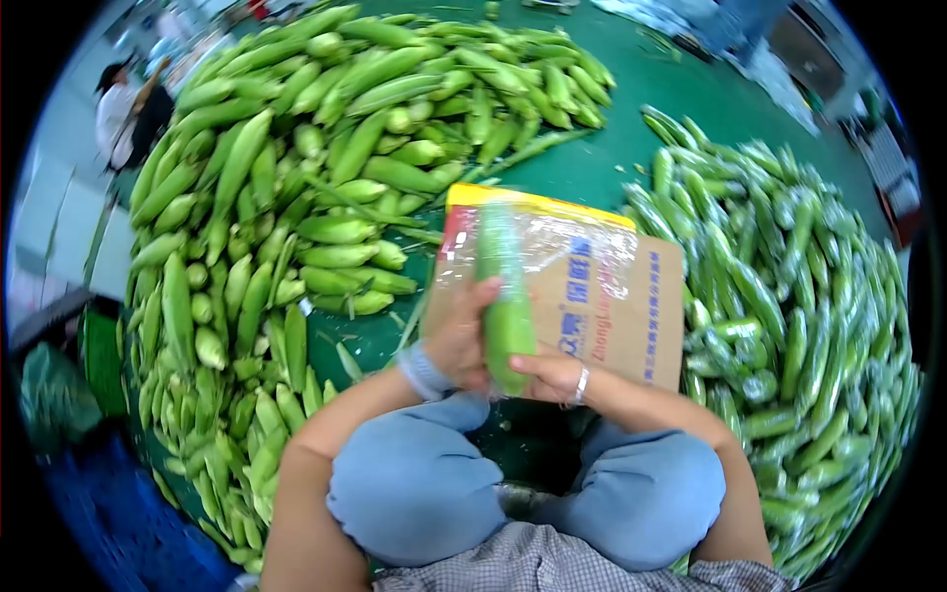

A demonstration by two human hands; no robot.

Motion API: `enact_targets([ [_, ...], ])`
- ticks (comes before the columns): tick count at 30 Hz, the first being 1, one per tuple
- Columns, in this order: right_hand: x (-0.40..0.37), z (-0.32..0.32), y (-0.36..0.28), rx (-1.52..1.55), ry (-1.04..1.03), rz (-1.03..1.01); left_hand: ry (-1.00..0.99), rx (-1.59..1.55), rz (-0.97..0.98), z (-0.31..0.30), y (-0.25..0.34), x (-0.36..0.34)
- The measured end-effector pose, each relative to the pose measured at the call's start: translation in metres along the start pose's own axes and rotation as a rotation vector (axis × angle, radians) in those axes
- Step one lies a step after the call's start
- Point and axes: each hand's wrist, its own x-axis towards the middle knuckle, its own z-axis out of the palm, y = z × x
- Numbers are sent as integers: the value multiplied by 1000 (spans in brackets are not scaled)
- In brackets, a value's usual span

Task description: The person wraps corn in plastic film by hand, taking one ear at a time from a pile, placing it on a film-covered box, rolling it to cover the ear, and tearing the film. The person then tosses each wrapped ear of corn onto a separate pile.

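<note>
An ear of corn [509, 326] in its green husk stands almost upright in the picture, above my lap. Clear film seems to cover its upper part, which is smeared by motion. My left hand [459, 340] is closed around the ear from the left, its fingers partly behind it. Near the lower end, my right hand [554, 374] grips the ear with the thumb on its front; the other fingers are largely hidden. Just beyond both hands lies a brown cardboard box [646, 296] with printed lettering and a yellow edge, and shiny clear film [562, 232] across its top.
A big heap of unwrapped corn [326, 128] spreads over the left and far side. On the right is a heap of film-wrapped corn [809, 326]. Both lie on a green floor [631, 89]. A person [118, 113] sits at the far left. A blue sheet [118, 513] lies lower left.
</note>
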Motion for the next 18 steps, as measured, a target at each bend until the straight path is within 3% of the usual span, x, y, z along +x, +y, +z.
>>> enact_targets([
  [2,-9,0,-9,-520,257,3,84,41,159,13,8,4],
  [4,-26,-1,-21,-1023,532,-15,395,558,624,4,21,13],
  [5,-33,4,-34,-1389,714,-145,432,538,593,-19,20,24],
  [6,-41,6,-49,-1755,893,-303,366,837,465,-28,23,29],
  [7,-48,-1,-65,-1967,986,-508,287,1127,321,-35,23,31],
  [8,-53,-3,-83,-2237,946,-697,303,1113,314,-38,11,35],
  [9,-57,-3,-93,-2277,871,-887,60,1058,88,-33,-6,43],
  [10,-66,-8,-93,-2244,825,-920,-186,985,-132,-34,-17,48],
  [12,-90,-19,-85,-1958,949,-787,-108,797,-248,-46,-11,48],
  [13,-116,-30,-76,-1703,1147,-598,-38,615,-354,-53,-6,50],
  [14,-145,-43,-72,-1713,1334,-615,252,743,66,-88,4,48],
  [15,-190,-57,-69,-1533,1568,-385,610,1373,573,-231,-31,107],
  [16,-257,-80,-66,-1334,1724,-224,902,1265,672,-231,6,80],
  [17,-311,-94,-69,-1183,1928,-312,1186,1131,758,-231,48,53],
  [18,-370,-105,-79,-978,2198,-229,1499,1474,530,-293,58,43],
])
